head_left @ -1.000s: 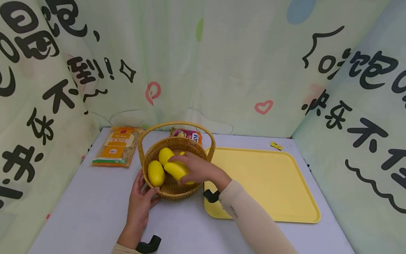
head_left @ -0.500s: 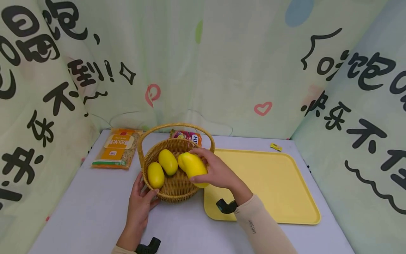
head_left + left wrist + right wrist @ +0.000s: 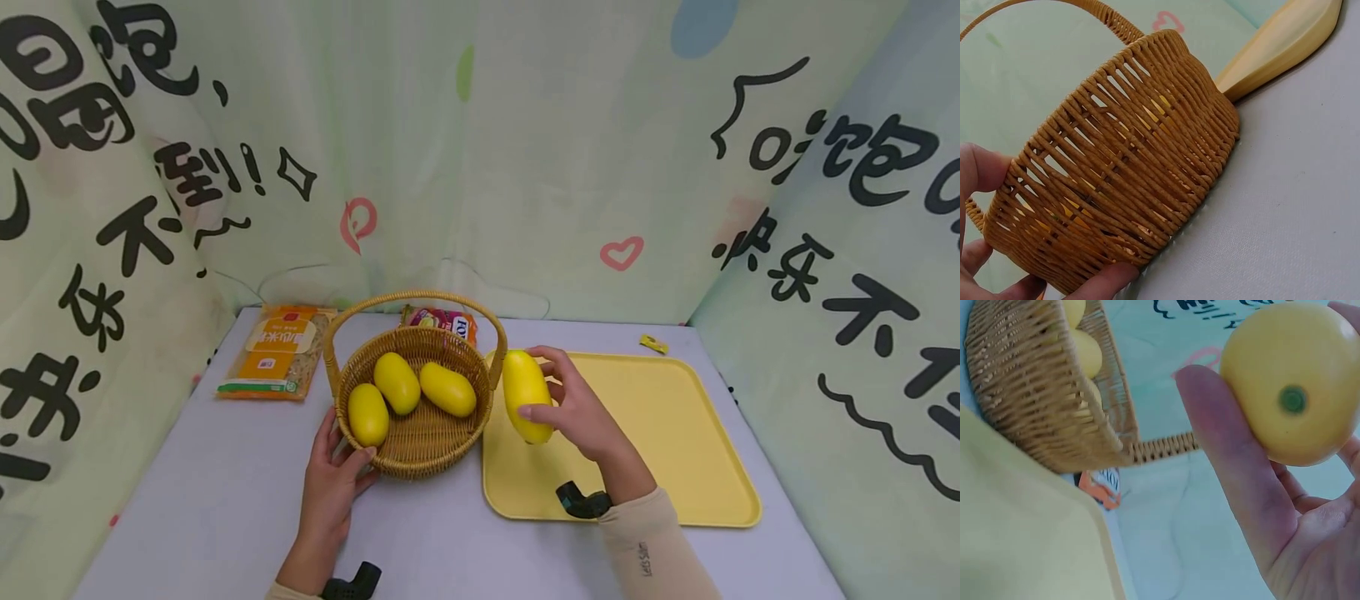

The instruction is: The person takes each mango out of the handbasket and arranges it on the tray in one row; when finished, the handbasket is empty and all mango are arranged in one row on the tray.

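My right hand grips a yellow mango over the left part of the yellow tray. In the right wrist view the thumb lies along the mango, whose green stem spot faces the camera. Left of the tray stands a wicker basket with an arched handle. Three more yellow mangoes lie inside it. My left hand steadies the basket at its near left side, thumb at the rim and fingertips against the woven wall.
A bag of grain in orange packaging lies at the back left. Behind the basket is a purple and orange packet. A small yellow wrapper sits beyond the tray's far edge. Printed curtains enclose the white table.
My right hand has lifted a mango out of the basket and carried it right, over the tray. The mangoes left inside have shifted a little. My left hand keeps its place.
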Demonstrator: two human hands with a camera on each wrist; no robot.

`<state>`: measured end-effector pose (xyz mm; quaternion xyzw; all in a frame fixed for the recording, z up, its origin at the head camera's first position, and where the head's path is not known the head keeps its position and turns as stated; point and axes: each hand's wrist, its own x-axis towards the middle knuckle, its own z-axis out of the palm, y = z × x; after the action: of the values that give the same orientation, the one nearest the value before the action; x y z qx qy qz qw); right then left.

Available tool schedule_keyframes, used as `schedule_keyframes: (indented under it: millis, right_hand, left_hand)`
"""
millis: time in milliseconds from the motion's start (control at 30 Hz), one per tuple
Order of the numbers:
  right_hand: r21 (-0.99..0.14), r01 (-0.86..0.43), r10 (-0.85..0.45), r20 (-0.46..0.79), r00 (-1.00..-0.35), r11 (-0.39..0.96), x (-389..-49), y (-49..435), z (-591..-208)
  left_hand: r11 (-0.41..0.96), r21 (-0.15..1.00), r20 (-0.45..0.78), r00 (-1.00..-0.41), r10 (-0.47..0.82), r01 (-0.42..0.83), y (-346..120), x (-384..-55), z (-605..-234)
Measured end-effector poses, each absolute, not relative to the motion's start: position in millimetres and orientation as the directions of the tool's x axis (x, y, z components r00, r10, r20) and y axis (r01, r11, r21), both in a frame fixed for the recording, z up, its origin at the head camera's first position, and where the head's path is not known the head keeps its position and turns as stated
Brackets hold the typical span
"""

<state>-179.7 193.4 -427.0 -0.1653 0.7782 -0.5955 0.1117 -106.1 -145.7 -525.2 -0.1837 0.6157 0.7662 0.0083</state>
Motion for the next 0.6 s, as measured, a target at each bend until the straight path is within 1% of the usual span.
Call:
schedule_keyframes:
  millis: [100, 300, 467, 600]
  right_hand:
    - [-0.973, -0.077, -0.361, -0.006, -0.933, 0.217, -180.1, 205.1, -432.6]
    - [-0.966, 0.030, -0.274, -0.102, -0.956, 0.255, -181.2, 215.4, -447.4]
    - [-0.930, 0.093, -0.172, -0.162, -0.972, 0.355, -182.4, 212.8, -461.0]
    - [-0.889, 0.094, -0.117, -0.162, -0.980, 0.448, -185.8, 208.0, -472.8]
  left_hand:
    - [-0.237, 0.943, -0.286, -0.934, -0.212, -0.235, -146.0, -106.4, -525.4]
    - [-0.233, 0.946, -0.277, -0.936, -0.216, -0.226, -146.5, -107.7, -524.5]
    - [-0.235, 0.944, -0.282, -0.935, -0.217, -0.230, -145.6, -107.0, -524.1]
    - [-0.238, 0.943, -0.283, -0.935, -0.215, -0.231, -145.4, -106.1, -523.7]
